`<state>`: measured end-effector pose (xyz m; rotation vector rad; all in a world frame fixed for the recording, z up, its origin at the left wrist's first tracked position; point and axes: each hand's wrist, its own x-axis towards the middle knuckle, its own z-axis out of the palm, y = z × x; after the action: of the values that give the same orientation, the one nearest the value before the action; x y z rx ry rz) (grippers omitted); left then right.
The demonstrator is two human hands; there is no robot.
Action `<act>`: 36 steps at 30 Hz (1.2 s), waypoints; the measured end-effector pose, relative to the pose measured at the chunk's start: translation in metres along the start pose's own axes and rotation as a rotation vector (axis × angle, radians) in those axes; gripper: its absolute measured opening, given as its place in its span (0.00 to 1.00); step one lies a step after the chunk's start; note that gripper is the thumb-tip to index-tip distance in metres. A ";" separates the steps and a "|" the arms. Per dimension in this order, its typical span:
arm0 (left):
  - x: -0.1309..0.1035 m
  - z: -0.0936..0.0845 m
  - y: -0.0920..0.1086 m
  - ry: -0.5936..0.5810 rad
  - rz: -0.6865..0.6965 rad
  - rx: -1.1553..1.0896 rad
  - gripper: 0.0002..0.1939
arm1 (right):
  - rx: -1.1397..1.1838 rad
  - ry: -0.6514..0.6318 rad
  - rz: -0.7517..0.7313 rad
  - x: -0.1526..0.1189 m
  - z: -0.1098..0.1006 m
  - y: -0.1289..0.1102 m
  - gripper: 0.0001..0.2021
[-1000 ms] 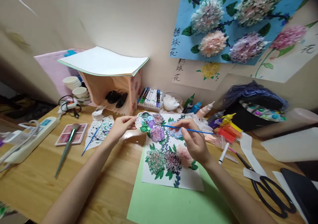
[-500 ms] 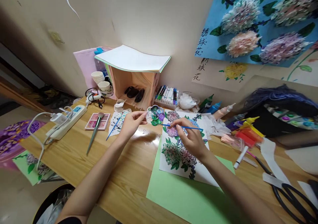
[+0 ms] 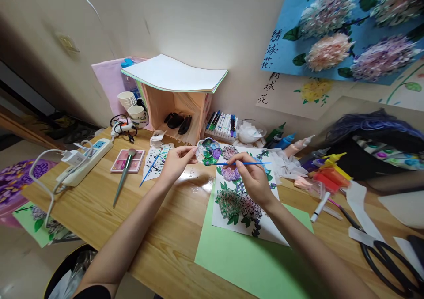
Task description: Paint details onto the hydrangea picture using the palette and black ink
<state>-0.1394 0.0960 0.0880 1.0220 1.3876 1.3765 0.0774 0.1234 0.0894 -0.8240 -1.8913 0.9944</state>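
Note:
Between thumb and fingers, my left hand (image 3: 178, 161) grips the edge of a small flower-shaped palette (image 3: 208, 151) smeared with green, purple and white paint. My right hand (image 3: 253, 177) holds a thin blue paintbrush (image 3: 258, 163) nearly level, its tip at the palette's lower edge. Below my right hand lies a white sheet with flower clusters and green leaves (image 3: 232, 204), on top of a light green sheet (image 3: 238, 259). A second blue brush (image 3: 149, 171) rests on a paint-spotted tissue (image 3: 162, 160) left of my left hand.
A power strip (image 3: 86, 162), a pink makeup palette (image 3: 134, 161) and a large brush (image 3: 123, 179) lie on the left. Markers (image 3: 222, 126) stand behind the palette. Paint tubes (image 3: 331, 179), a white pen (image 3: 320, 207) and black scissors (image 3: 384, 259) are on the right.
The brush in my right hand has tilted slightly to a more level position, its tip still by the palette. The camera view has shifted a little.

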 end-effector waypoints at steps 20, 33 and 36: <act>0.053 0.065 0.006 -0.142 0.011 0.029 0.22 | 0.212 0.655 0.045 -0.009 -0.094 0.057 0.10; 0.096 0.120 0.030 -0.130 0.125 0.102 0.19 | -0.002 0.707 0.272 -0.025 -0.123 0.144 0.11; 0.099 0.119 0.027 -0.143 0.103 0.123 0.19 | -0.026 0.677 0.282 -0.026 -0.120 0.149 0.12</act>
<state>-0.0502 0.2223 0.1133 1.2636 1.3423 1.2774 0.2194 0.2117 -0.0078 -1.2771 -1.2302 0.7217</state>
